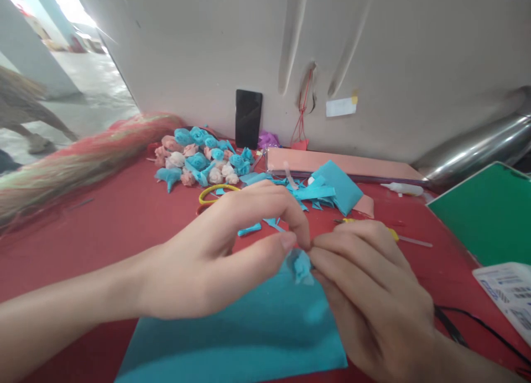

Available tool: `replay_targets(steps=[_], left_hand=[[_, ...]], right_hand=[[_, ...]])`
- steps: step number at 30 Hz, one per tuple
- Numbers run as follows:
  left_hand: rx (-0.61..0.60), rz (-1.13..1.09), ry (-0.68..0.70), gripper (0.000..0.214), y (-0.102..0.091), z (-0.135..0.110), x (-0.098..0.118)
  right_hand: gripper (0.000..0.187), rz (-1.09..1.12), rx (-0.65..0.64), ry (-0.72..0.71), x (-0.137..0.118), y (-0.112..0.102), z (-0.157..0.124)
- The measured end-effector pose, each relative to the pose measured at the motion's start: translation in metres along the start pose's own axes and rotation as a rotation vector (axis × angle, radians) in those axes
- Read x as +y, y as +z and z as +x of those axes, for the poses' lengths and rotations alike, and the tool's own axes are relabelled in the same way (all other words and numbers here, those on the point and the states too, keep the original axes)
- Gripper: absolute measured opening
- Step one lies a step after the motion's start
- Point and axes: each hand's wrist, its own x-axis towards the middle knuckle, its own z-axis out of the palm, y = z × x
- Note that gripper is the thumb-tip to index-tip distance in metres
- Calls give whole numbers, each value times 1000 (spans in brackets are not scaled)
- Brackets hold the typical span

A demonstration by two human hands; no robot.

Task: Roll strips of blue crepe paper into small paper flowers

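A small blue crepe-paper flower [301, 265] is held between my two hands, above a flat sheet of blue crepe paper [232, 338]. My right hand [365, 283] has its fingers closed round the flower's base, which they mostly hide. With thumb and forefinger bent together, my left hand [232, 244] pinches the flower's upper edge. Behind the hands lie cut blue paper scraps [317, 192] and a pair of scissors with a yellow handle loop [215, 192], partly covered by my left hand.
Finished blue, pink and white paper flowers [199, 159] are heaped at the back left. A dark phone [248, 118] leans on the grey wall. Pink paper [340, 164], a white glue bottle [402, 189] and a green board [489, 211] lie right on the red table [166, 222].
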Motion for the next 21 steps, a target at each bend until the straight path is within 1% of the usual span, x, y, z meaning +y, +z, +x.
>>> replay_targets(steps=[5, 10, 14, 18, 21], left_hand=[[-97, -78, -110, 18, -2, 3, 3], [-87, -220, -188, 16, -2, 2, 7], [-169, -312, -291, 15, -3, 2, 7], [-186, -398, -320, 16, -3, 2, 8], [-196, -381, -342, 10, -3, 1, 10]], right_hand=[[20, -55, -16, -46, 1, 0, 0], [20, -103, -14, -47, 1, -1, -3], [20, -91, -19, -60, 1, -1, -3], [21, -80, -20, -69, 2, 0, -1], [22, -67, -8, -67, 2, -1, -1]])
